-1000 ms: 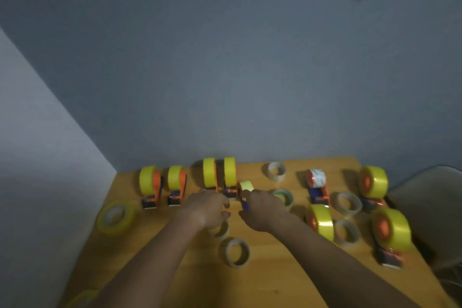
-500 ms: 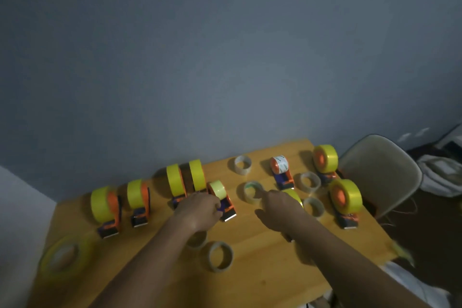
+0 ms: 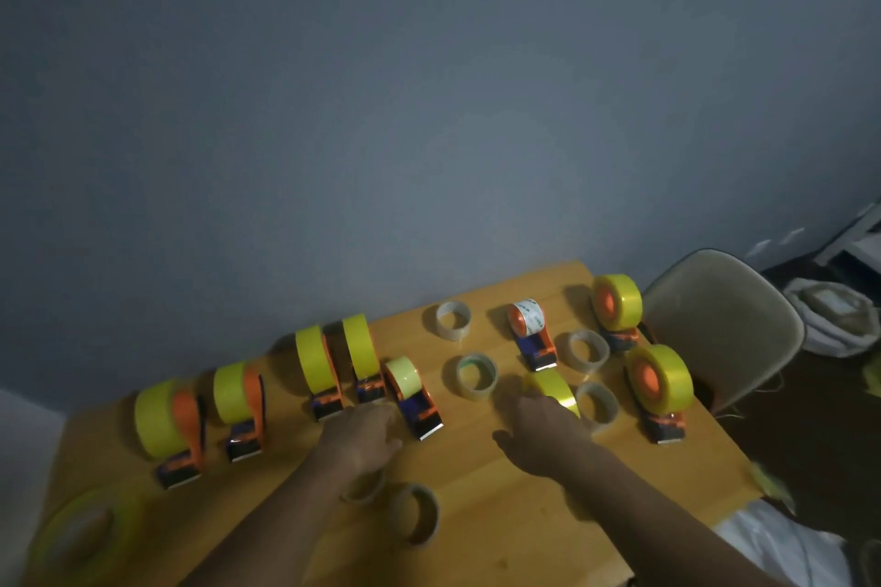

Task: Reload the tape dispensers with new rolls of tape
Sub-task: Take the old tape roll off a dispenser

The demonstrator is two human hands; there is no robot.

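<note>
Several orange-and-blue tape dispensers with yellow rolls stand on the wooden table [image 3: 500,515]. My left hand [image 3: 362,439] lies against the left side of a small dispenser [image 3: 412,393] with a pale yellow roll; blur hides its fingers. My right hand [image 3: 538,434] is spread over the lower part of a dispenser with a yellow roll [image 3: 550,386], fingers fairly straight. Another dispenser [image 3: 529,329] carries a white printed roll. Several empty tape cores lie around, among them a core [image 3: 412,512] just below my left wrist.
A loose yellow roll [image 3: 81,534] lies flat at the table's near left corner. More loaded dispensers stand at the left [image 3: 167,419] and at the right [image 3: 660,381]. A beige chair [image 3: 724,315] stands past the right edge. The grey wall is close behind.
My right hand left the small dispenser and moved right onto the yellow-roll dispenser. My left hand stayed by the small dispenser. The view swung to the right.
</note>
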